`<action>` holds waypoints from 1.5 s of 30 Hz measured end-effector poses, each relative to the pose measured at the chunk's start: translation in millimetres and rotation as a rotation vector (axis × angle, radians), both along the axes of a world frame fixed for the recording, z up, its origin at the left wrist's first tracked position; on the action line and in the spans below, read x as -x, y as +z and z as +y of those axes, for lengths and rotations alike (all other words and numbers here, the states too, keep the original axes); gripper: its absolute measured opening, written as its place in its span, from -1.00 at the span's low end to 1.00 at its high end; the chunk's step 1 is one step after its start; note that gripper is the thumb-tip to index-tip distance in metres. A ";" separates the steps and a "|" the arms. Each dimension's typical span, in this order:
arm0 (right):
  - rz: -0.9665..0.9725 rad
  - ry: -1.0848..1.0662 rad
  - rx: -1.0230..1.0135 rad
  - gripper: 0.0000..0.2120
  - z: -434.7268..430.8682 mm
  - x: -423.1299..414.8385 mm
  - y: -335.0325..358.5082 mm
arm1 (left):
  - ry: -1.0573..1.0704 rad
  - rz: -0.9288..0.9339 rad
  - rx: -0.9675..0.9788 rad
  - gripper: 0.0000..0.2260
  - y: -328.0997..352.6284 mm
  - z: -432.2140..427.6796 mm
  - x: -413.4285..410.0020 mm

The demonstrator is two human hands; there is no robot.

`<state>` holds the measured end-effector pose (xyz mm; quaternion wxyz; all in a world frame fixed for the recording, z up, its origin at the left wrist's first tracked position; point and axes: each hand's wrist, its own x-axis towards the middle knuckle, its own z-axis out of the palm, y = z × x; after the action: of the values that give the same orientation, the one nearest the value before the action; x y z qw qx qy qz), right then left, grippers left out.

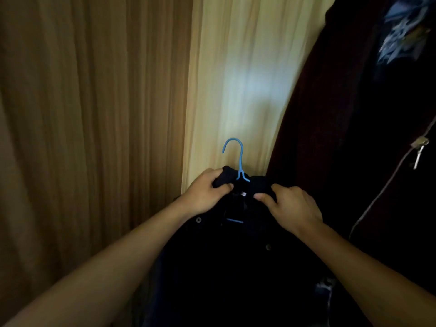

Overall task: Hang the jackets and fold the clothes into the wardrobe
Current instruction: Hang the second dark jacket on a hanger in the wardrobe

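A dark jacket (226,260) with snap buttons hangs below my hands on a blue hanger (238,156), whose hook points up free of any rail. My left hand (205,194) grips the left side of the jacket's collar, fingers curled over the fabric. My right hand (292,206) pinches the right side of the collar between thumb and fingers. A short blue stretch of the hanger shows inside the neck opening.
Brown wooden wardrobe panels (94,114) fill the left, with a paler wood panel (236,79) behind the hanger. On the right hang a dark red garment (313,119) and a black zipped jacket with a pale blue print (398,138).
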<state>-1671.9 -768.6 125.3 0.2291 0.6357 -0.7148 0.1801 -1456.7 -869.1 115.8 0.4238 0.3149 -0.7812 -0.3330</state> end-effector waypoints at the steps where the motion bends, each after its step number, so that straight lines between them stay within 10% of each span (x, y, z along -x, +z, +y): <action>1: -0.007 0.008 0.057 -0.45 3.2 -4.9 17.1 | 0.065 -0.066 0.160 -0.82 6.6 -1.7 -3.0; 5: -0.041 0.039 0.187 -0.52 19.4 -18.8 83.0 | 0.110 -0.253 0.460 -0.37 40.8 -15.3 -17.4; 22: 0.362 -0.414 0.370 -0.50 115.6 -21.6 294.6 | 0.320 -0.172 1.199 -0.55 256.2 -23.5 44.2; 45: 0.421 -0.792 0.408 -0.61 99.9 5.4 480.6 | 0.251 -0.171 0.963 -0.56 456.1 -29.0 179.7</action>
<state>-1677.3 -668.7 605.9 0.5394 0.2798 -0.7899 0.0831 -1636.4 -898.1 571.9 0.4925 0.2011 -0.8341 0.1459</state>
